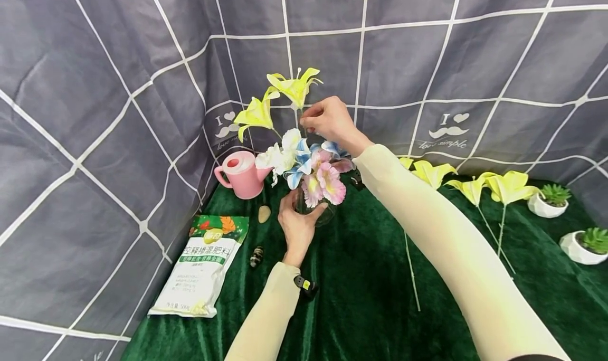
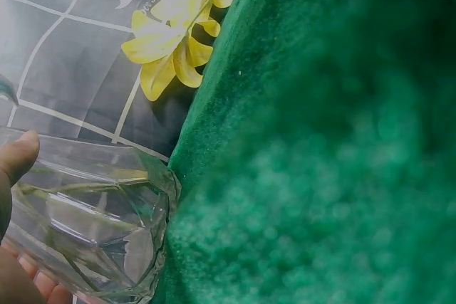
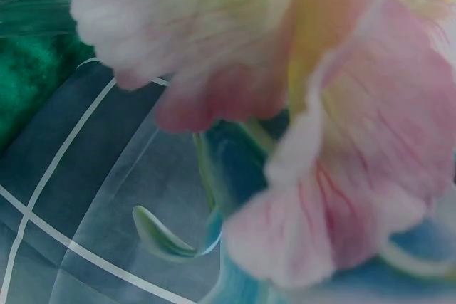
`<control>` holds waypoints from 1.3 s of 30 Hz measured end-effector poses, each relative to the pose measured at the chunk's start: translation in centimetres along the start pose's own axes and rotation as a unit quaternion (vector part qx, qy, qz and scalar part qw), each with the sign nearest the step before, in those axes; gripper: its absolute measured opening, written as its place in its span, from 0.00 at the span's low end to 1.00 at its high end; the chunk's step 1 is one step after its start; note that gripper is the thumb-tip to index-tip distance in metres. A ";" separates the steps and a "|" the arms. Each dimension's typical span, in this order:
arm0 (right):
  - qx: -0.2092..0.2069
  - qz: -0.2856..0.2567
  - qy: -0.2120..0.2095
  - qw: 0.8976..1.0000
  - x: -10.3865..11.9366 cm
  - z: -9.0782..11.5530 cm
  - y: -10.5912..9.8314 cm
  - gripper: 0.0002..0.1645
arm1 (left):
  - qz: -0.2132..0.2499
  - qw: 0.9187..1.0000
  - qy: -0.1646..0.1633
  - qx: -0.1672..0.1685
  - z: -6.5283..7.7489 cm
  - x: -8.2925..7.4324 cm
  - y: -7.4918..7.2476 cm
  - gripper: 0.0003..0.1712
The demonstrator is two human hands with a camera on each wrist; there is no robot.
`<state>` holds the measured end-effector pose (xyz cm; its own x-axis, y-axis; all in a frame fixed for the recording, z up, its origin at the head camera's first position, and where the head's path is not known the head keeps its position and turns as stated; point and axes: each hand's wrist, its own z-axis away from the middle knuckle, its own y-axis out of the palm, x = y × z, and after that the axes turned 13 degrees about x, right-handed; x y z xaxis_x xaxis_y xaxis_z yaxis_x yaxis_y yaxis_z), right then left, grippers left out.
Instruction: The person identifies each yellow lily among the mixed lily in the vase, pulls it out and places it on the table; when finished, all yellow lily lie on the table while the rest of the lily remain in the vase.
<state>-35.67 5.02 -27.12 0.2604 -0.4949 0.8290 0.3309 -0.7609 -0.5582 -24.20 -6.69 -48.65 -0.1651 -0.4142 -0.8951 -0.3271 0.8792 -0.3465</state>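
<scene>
Yellow flared lily [image 1: 295,90], faceted vase [image 2: 100,215]

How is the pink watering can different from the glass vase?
The watering can is pink and you can't see through it, but the glass vase is clear, so stems show inside it. The watering can has a handle and a spout; no handle shows on the glass vase. The left hand holds the glass vase, while nobody touches the watering can. Both are on the green cloth.
</scene>
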 end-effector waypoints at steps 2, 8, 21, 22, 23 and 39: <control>-0.010 -0.009 -0.004 1.000 -0.1 0.2 -0.1 0.10 | -0.001 1.000 -0.004 0.002 0.0 0.0 0.0 0.42; -0.033 -0.052 -0.019 0.998 -0.7 0.7 -0.8 0.11 | -0.008 1.000 -0.012 0.005 0.0 0.2 -0.1 0.43; -0.104 -0.159 -0.029 0.981 -1.2 2.7 -3.2 0.15 | -0.006 1.000 -0.003 0.004 -0.1 0.1 0.0 0.44; -0.111 -0.164 -0.031 0.980 -1.2 2.8 -3.4 0.14 | -0.007 1.000 -0.004 0.004 -0.1 0.1 0.0 0.43; -0.117 -0.171 -0.037 0.978 -1.2 2.9 -3.6 0.14 | -0.009 1.000 -0.005 0.004 -0.1 0.1 -0.1 0.43; -0.194 -0.292 -0.137 0.927 -2.0 5.0 -5.9 0.08 | -0.021 1.000 -0.018 0.007 -0.2 -0.1 -0.2 0.43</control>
<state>-33.58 12.63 -25.66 0.3773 0.1326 0.9165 0.1509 -0.9853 0.0805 -24.32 -6.85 -48.40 -0.1184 -0.4419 -0.8892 -0.3199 0.8647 -0.3872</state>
